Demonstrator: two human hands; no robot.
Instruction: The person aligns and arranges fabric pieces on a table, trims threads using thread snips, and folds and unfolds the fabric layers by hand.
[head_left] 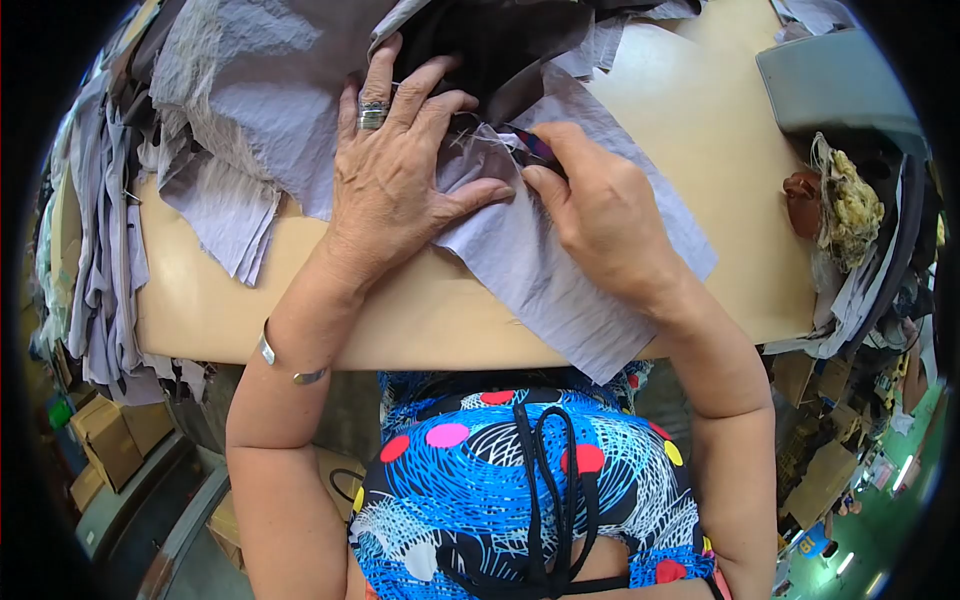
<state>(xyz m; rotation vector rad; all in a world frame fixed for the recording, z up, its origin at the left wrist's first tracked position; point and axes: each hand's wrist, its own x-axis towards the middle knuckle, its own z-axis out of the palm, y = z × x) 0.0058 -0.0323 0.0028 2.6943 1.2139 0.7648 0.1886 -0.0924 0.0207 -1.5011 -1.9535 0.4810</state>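
My left hand [395,165] lies on the grey-lilac fabric [570,260], fingers spread and pressing it down, with a ring on one finger. My right hand [605,200] is closed around a small dark tool [533,148] with blue and red on it. Most of that tool is hidden by the fingers, so I cannot make out its exact kind. Its front end is at a seam where loose white threads [487,135] stick out, just right of my left fingertips. A darker side of the cloth [500,50] is folded beyond both hands.
The garment pieces spread over the far left of the pale table [440,330]. More grey cloth [95,240] hangs at the left edge. On the right are a grey-blue plastic piece [845,85], a yellowish thread bundle [850,205] and a brown object [802,203]. Cardboard boxes [110,445] stand below left.
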